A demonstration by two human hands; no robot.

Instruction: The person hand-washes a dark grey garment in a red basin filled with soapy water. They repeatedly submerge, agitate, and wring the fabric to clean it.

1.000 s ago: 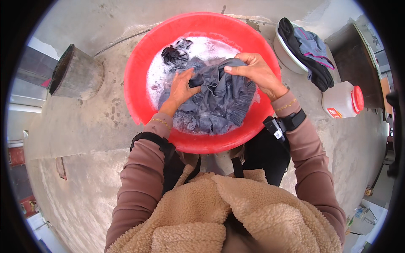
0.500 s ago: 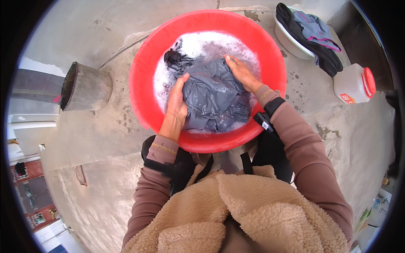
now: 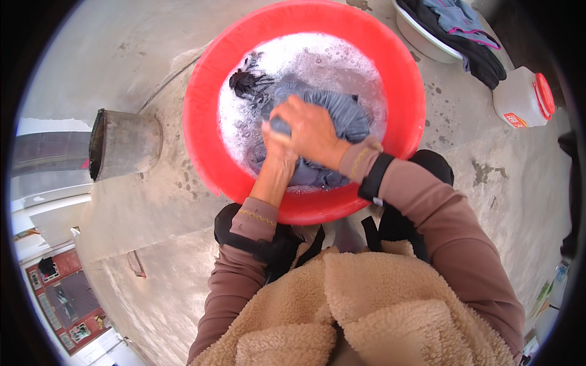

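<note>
A large red basin [image 3: 403, 91] holds sudsy water and a soaked dark grey garment [image 3: 348, 113]. My right hand [image 3: 312, 129] is curled round a fold of that garment, with a bit of grey cloth poking out between the fingers. Just below and against it, my left hand [image 3: 282, 150] is closed on the same cloth, its fingers mostly hidden under the right one. At the left of the water floats a crumpled black cloth [image 3: 244, 83], apart from both hands. White foam [image 3: 305, 46] covers the far side of the water.
At the far right, a white basin [image 3: 421, 36] carries black clothing [image 3: 482, 68] and a grey garment with pink edging [image 3: 461, 19]. Beside it stands a translucent jar with a red lid [image 3: 524, 97]. A worn metal bucket [image 3: 129, 143] is on the concrete floor at left.
My hands have come together over the basin, the right moving left and onto the left one. The garment, spread between them before, is now bunched in their grip.
</note>
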